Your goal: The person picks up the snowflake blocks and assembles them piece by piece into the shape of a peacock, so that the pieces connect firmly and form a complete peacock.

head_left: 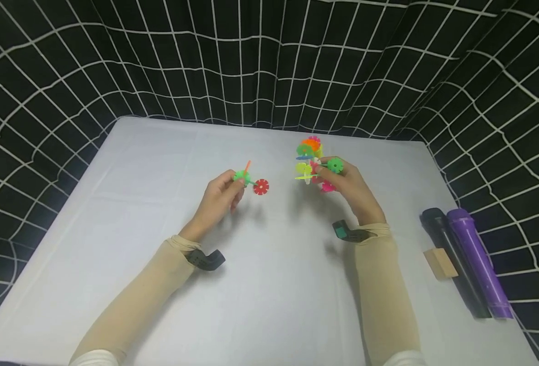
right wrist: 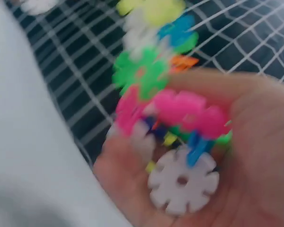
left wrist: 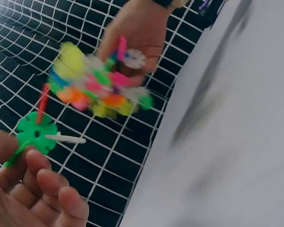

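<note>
My left hand (head_left: 219, 195) pinches a small cluster of notched plastic discs between thumb and finger. A green disc (left wrist: 37, 134) sits at its middle, an orange-red piece (left wrist: 43, 101) sticks up from it, a white one (left wrist: 65, 138) juts sideways, and a red disc (head_left: 261, 187) hangs at the right end. To the right, my right hand (head_left: 349, 185) grips a larger many-coloured assembly of the same discs (head_left: 304, 169). A white disc (right wrist: 182, 180) and pink discs (right wrist: 189, 109) of it show close by in the right wrist view. Both clusters are off the table, apart from each other.
A white-covered table (head_left: 269, 284) lies below both hands. On its right side are a black tube (head_left: 456, 264), a purple tube (head_left: 478, 262) and a small wooden block (head_left: 440, 263). Black cloth with a white grid (head_left: 260, 66) rises around the back and sides.
</note>
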Available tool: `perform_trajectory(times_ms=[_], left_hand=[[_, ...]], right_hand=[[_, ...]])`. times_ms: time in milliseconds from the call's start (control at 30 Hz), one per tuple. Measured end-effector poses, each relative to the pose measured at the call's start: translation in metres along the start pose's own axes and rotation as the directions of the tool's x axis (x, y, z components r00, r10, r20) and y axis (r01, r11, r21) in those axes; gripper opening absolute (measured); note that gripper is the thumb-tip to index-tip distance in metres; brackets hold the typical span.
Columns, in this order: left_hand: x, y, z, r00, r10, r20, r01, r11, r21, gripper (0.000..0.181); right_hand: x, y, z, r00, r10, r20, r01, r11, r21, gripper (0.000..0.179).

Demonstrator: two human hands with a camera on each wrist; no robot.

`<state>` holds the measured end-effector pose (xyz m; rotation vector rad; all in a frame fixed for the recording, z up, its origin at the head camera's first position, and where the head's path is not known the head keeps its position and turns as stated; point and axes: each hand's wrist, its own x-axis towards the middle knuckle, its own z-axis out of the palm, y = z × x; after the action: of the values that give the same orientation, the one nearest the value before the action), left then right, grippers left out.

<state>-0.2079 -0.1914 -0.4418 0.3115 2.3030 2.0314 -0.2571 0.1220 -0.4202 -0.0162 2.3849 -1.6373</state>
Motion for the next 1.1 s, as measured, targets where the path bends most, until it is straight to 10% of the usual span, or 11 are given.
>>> perform_trajectory(times_ms=[133, 267, 600, 1100], left_hand=[[0.001, 0.005, -0.002, 1.000, 0.014, 0.015, -0.013, 1.000, -0.026, 0.017], [0.000, 0.011, -0.002, 0.998, 0.061, 0.022, -0.061, 0.998, -0.004, 0.011], [-0.004, 0.024, 0.002, 0.990, 0.134, 0.032, -0.135, 0.991, 0.010, 0.017], [-0.013, 0.027, -0.003, 0.992, 0.125, 0.015, -0.126, 0.982, 0.139, 0.020]], right_hand=[[-0.006, -0.008, 0.010, 0.991, -0.117, 0.067, 0.089, 0.938, 0.335, 0.039], [-0.010, -0.013, 0.020, 0.973, -0.185, 0.136, 0.102, 0.880, 0.464, 0.041], [-0.018, -0.016, 0.039, 0.930, -0.268, 0.252, 0.176, 0.926, 0.335, 0.046], [-0.017, -0.021, 0.052, 0.922, -0.277, 0.271, 0.210, 0.945, 0.250, 0.030]])
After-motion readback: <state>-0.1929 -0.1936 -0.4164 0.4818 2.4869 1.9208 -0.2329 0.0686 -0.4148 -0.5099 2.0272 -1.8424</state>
